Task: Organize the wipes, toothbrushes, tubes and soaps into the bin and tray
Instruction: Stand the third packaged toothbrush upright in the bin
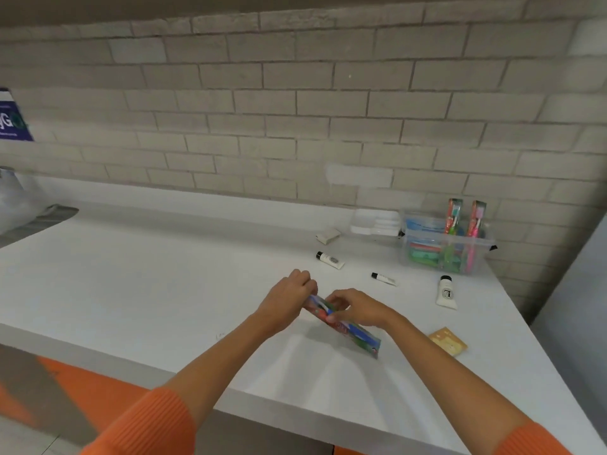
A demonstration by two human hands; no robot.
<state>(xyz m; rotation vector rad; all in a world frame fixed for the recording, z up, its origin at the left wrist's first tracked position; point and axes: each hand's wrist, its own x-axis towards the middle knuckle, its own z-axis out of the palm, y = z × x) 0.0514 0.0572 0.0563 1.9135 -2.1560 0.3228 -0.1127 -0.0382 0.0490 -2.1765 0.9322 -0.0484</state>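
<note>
A packaged toothbrush [356,334] in a red, blue and green wrapper lies slanted at the middle of the white counter [164,290]. My left hand [289,297] grips its upper end and my right hand [358,307] holds it just below, fingers curled over the pack. A clear bin [445,249] at the back right holds two upright packaged toothbrushes [464,221] and wipes packs. A clear tray [374,224] with white soaps stands left of it. Three white tubes with black caps lie loose: one [330,259], a small one [383,278], a larger one [446,293].
A small beige soap box [327,235] lies by the tray. A yellow sachet [448,341] rests near the counter's right front edge. A brick wall backs the counter. A grey object [39,218] juts in at the far left. Orange floor shows below the front edge.
</note>
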